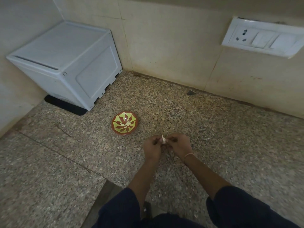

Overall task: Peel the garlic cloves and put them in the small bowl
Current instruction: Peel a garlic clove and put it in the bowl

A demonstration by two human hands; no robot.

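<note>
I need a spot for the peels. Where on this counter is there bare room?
Bare counter lies right of the right hand, out to the wall under the socket plate, and left of the left hand, in front of the white box. Tightest is the gap between the bowl and the hands holding the garlic clove.

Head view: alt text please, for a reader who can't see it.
The left hand and right hand pinch one garlic clove above a speckled granite counter. Just beyond them sits a small brown-and-green bowl holding a few peeled cloves; a white box stands in the far-left corner, a wall socket panel at upper right.
</note>
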